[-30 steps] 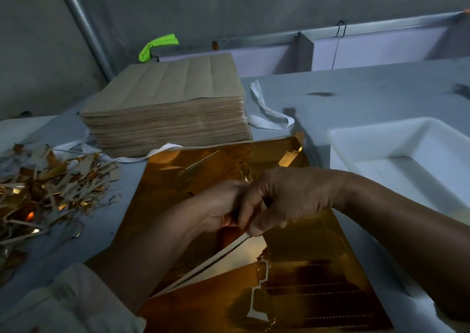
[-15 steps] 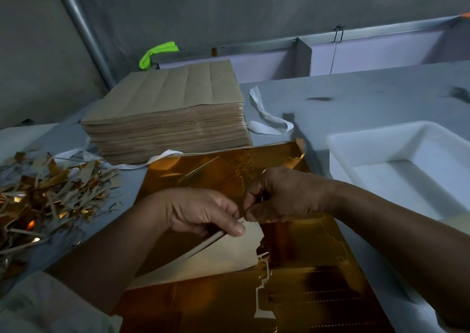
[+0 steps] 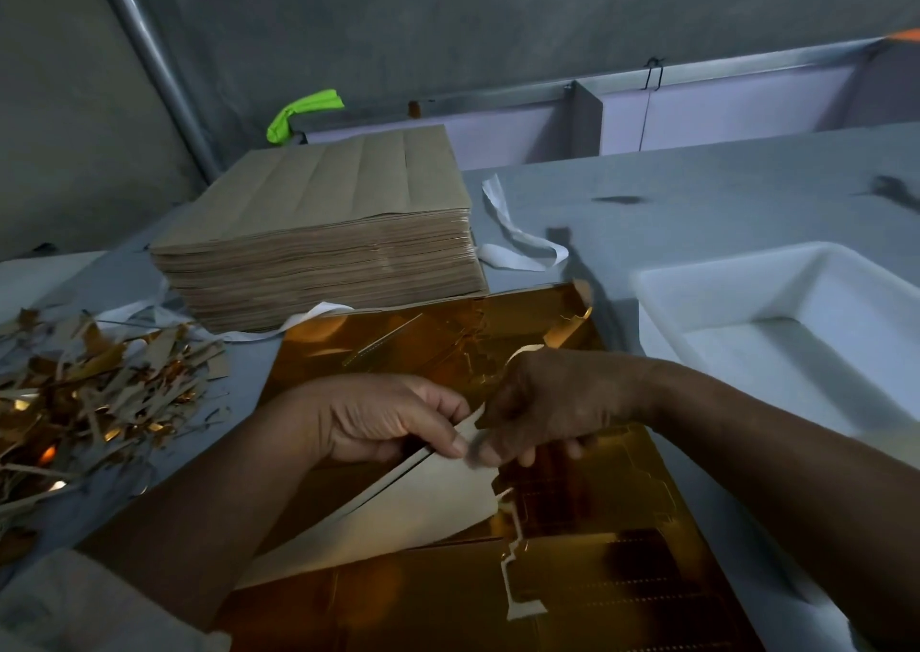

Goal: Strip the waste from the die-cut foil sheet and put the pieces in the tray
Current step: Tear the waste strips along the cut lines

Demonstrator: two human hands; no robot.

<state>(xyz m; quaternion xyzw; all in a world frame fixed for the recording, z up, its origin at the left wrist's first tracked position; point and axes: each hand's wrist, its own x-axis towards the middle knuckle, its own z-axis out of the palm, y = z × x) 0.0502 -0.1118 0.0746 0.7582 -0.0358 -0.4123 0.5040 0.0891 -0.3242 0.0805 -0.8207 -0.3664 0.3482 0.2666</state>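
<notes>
Since a second ago, the left hand [image 3: 383, 422] has slid out from under the right hand [image 3: 552, 407]. Now the two sit side by side, and the pale flap [image 3: 423, 497] is lifted wider.

The left thumb and fingers pinch the top edge of that flap. The right hand's fingers [image 3: 522, 457] are curled down. They seem to pinch the foil sheet [image 3: 597, 577] right where the flap starts, touching the left fingertips. Both hands are holding, not letting go.

The flap is a part of the gold sheet turned up, so its pale back shows. It is still joined to the sheet at its lower end. Just below the hands, a thin zigzag strip [image 3: 513, 567] of waste stands up a little from the gold, but it is not off yet. The rest of the sheet lies flat on the table [image 3: 697, 188], close in front of the person.

The white tray [image 3: 662, 283] waits to the right, near the sheet. No gold piece shows in the part that can be seen. A pale patch at its near corner is too blurry to tell.

On the left lies a scrap pile [image 3: 89, 392] of gold and brown bits, so some waste is already stripped. Behind the sheet sits a tall stack [image 3: 318, 233] of brown sheets. They may still need doing. I think this sheet is only just begun, and most of the job is left.
</notes>
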